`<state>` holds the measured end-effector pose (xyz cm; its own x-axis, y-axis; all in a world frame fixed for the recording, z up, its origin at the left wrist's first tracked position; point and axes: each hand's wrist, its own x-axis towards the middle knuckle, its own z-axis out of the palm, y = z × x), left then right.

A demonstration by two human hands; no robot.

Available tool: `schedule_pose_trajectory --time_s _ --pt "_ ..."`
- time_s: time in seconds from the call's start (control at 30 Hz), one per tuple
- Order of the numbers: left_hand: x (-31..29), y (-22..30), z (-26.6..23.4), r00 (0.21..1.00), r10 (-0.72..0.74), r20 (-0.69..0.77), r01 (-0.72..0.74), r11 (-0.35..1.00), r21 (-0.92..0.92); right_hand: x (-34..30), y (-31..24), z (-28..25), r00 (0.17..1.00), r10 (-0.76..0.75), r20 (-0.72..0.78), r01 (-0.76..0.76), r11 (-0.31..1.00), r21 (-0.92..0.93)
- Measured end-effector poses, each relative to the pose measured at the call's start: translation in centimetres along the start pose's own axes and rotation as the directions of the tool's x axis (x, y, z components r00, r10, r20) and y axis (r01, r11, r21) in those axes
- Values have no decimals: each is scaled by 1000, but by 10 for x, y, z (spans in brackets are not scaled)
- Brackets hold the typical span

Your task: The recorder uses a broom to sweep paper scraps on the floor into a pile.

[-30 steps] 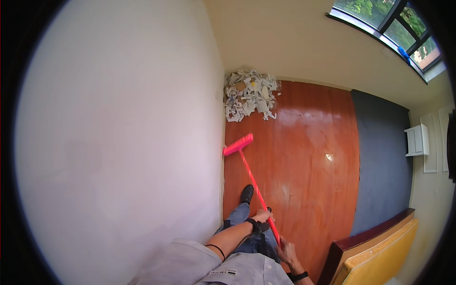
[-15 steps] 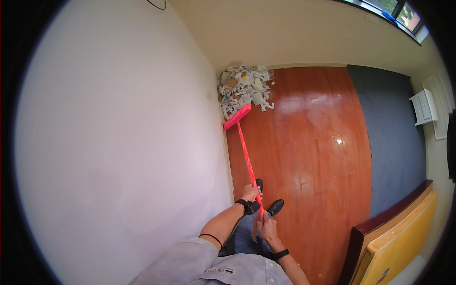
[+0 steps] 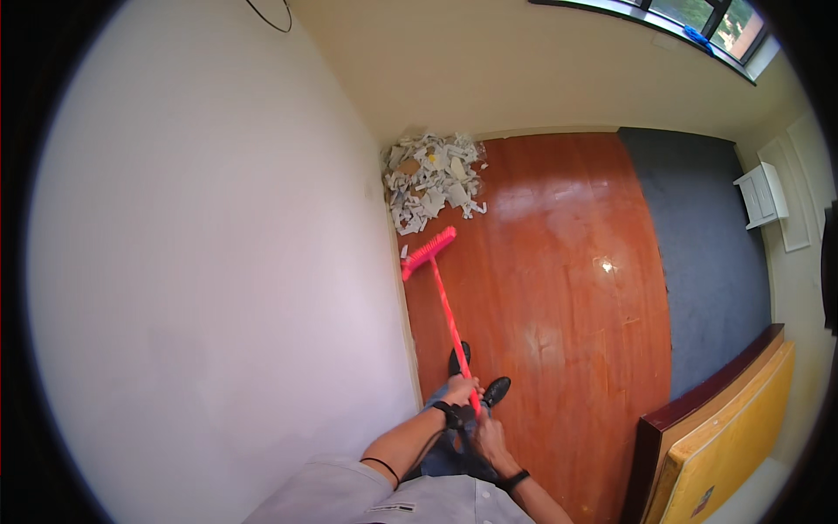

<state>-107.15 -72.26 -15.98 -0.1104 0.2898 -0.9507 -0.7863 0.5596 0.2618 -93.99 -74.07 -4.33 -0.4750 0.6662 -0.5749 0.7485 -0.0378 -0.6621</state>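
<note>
A pink broom [image 3: 428, 251] with a red-and-pink handle stretches ahead of me, its head near the floor beside the left wall. My left hand [image 3: 463, 390] is wrapped round the handle, and my right hand [image 3: 491, 435] grips it lower down, closer to my body. Just beyond the broom head, a heap of paper scraps [image 3: 428, 196], mostly white with some brown bits, fills the corner. A gap of bare floor shows between the bristles and most of the heap. One small white scrap [image 3: 404, 251] lies by the wall next to the broom head.
Reddish wood floor [image 3: 559, 288] spreads to my right, meeting a dark grey strip [image 3: 707, 236]. A small white cabinet [image 3: 762, 196] stands at the far right. Yellow and brown boards or a mattress [image 3: 733, 428] lean at near right. The white wall [image 3: 218, 262] runs close along my left.
The broom has been drawn back toward me, away from the paper heap, with both hands still on its handle. The view has shifted slightly.
</note>
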Motion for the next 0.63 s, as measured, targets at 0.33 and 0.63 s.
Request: schedule_pose_trajectory --time_s 0.33,0.63 --pt "-34 145 12 966 171 192 -176 984 10 92 -100 -31 957 -96 -272 158 963 218" --pt "-41 77 60 914 -146 379 107 987 122 -10 -10 -86 997 38 -60 -25 979 203"
